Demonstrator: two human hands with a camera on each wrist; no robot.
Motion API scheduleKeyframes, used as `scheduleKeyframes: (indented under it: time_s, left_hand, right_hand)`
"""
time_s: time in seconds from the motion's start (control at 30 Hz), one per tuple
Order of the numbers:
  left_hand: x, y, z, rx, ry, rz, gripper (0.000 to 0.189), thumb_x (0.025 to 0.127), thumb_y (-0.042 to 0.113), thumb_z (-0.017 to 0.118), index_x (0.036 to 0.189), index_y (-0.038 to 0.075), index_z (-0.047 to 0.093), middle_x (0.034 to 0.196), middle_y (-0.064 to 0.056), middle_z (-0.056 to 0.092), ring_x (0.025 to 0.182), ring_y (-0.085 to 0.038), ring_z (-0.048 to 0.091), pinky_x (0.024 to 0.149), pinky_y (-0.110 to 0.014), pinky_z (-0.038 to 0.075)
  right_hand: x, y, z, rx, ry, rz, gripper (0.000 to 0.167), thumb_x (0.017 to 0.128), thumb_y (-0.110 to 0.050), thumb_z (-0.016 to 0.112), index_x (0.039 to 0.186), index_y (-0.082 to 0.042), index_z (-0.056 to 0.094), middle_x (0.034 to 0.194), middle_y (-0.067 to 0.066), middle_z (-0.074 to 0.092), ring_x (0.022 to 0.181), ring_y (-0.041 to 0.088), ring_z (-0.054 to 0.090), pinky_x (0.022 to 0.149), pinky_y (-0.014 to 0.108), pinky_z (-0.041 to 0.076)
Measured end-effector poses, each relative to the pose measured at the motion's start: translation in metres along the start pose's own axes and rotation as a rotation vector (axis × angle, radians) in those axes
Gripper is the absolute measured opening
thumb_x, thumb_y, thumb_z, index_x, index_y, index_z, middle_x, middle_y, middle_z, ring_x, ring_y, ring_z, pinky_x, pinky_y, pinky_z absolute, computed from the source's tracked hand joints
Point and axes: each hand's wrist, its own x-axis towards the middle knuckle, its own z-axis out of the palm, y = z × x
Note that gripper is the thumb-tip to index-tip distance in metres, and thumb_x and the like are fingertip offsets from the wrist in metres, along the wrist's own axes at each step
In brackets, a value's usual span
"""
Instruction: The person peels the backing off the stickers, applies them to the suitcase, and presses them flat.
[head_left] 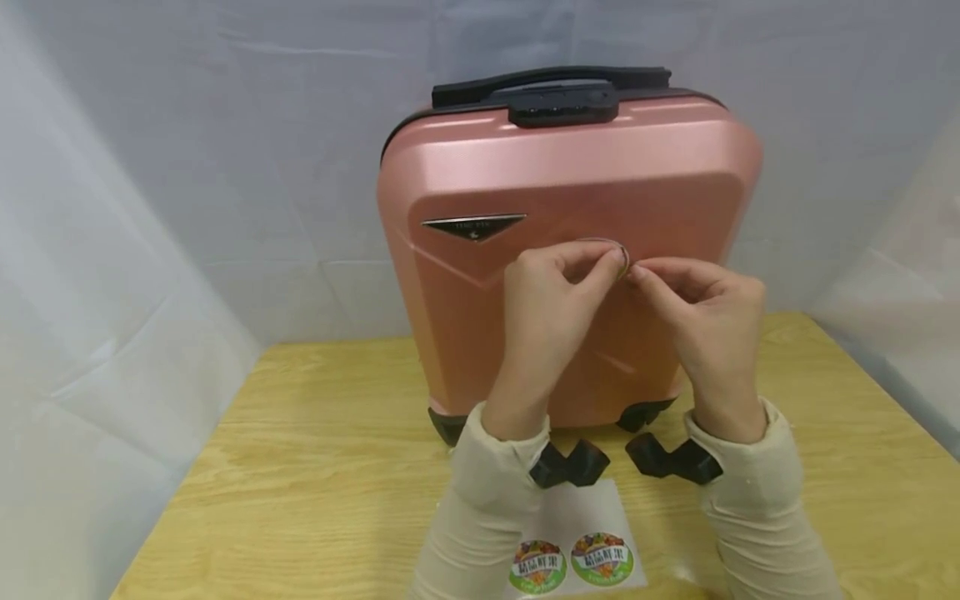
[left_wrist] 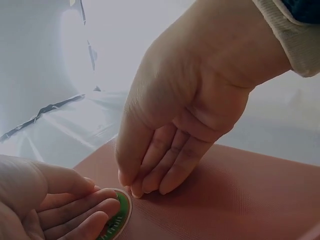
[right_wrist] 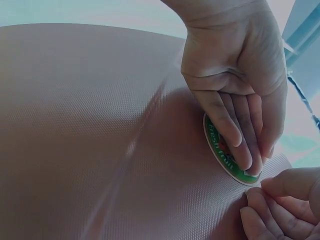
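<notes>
- Left grip [head_left: 547, 292]: one bare hand, thumb and forefinger clamped on a round sticker [right_wrist: 223, 159]; the other fingers lie along the sticker's printed side.
- Right grip [head_left: 712, 321]: one bare hand, thumb and forefinger tips near each other at the sticker's edge; whether they are clamped on it, cannot tell.
- Round sticker: one, green with a pale rim, "Fresh fruit" legible; under the fingers of the left grip, just left of the right grip's fingertips, close to the suitcase front. Contact with the suitcase, cannot tell.
- Suitcase [head_left: 465, 333]: one, pink, upright, directly behind both grips; black corner pieces at its foot, below them.
- Emblem [head_left: 474, 227]: dark, triangular, on the suitcase front, above and left of the left grip.
- Carry handle [head_left: 562, 108]: black, on the suitcase top, well above both grips.
- Sheet [head_left: 577, 507]: white, on the surface [head_left: 300, 450], well below the grips; bears two round printed labels [head_left: 602, 558], side by side.
- Sleeves [head_left: 750, 475]: cream, one below each grip, a black fitting [head_left: 570, 464] at each cuff.
- Sheeting [head_left: 225, 167]: pale, creased, behind the suitcase and to either side of the grips.
</notes>
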Motion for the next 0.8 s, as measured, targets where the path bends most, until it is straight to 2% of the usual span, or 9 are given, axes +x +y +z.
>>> scheduleKeyframes:
  time_s: [0.2, 0.4, 0.63, 0.7, 0.8]
  left_hand:
    - [-0.002, -0.003, 0.002, 0.043, -0.009, 0.008, 0.013, 0.084, 0.02, 0.071, 0.088, 0.01, 0.077, 0.087, 0.004, 0.073, 0.079, 0.003, 0.063, 0.064, -0.014, 0.048]
    - [-0.006, -0.006, 0.004, 0.029, -0.026, -0.004, 0.016, 0.086, 0.022, 0.07, 0.092, 0.009, 0.077, 0.088, 0.001, 0.073, 0.073, 0.002, 0.061, 0.055, -0.016, 0.045]
    - [-0.007, -0.01, 0.002, 0.065, -0.045, -0.016, 0.015, 0.085, 0.022, 0.071, 0.093, 0.011, 0.077, 0.089, 0.002, 0.073, 0.07, 0.001, 0.056, 0.05, -0.016, 0.037]
    - [-0.008, -0.011, 0.0, 0.065, -0.064, -0.029, 0.016, 0.085, 0.021, 0.07, 0.095, 0.011, 0.077, 0.091, 0.001, 0.073, 0.063, -0.001, 0.052, 0.047, -0.017, 0.033]
    - [-0.01, -0.013, -0.003, 0.059, -0.104, -0.036, 0.016, 0.086, 0.021, 0.07, 0.097, 0.012, 0.076, 0.093, 0.001, 0.073, 0.062, -0.002, 0.051, 0.047, -0.017, 0.032]
  right_hand:
    - [-0.001, 0.002, -0.005, -0.108, -0.035, -0.001, 0.013, 0.078, -0.005, 0.075, 0.084, 0.007, 0.073, 0.071, -0.009, 0.07, 0.065, 0.008, 0.067, 0.061, 0.017, 0.051]
    - [-0.005, 0.004, -0.018, -0.236, -0.119, 0.008, 0.015, 0.08, -0.009, 0.075, 0.087, 0.004, 0.073, 0.072, -0.015, 0.069, 0.066, 0.004, 0.065, 0.058, 0.015, 0.047]
    - [-0.013, 0.01, -0.032, -0.284, -0.225, 0.046, 0.016, 0.082, -0.013, 0.074, 0.091, 0.0, 0.074, 0.077, -0.01, 0.072, 0.07, 0.004, 0.065, 0.061, 0.015, 0.048]
    - [-0.016, 0.011, -0.036, -0.306, -0.253, 0.054, 0.015, 0.083, -0.014, 0.073, 0.092, -0.002, 0.075, 0.079, -0.008, 0.073, 0.07, 0.005, 0.066, 0.06, 0.015, 0.048]
    - [-0.022, 0.014, -0.04, -0.359, -0.292, 0.061, 0.012, 0.083, -0.016, 0.073, 0.092, -0.007, 0.076, 0.079, -0.006, 0.073, 0.063, 0.008, 0.062, 0.055, 0.017, 0.046]
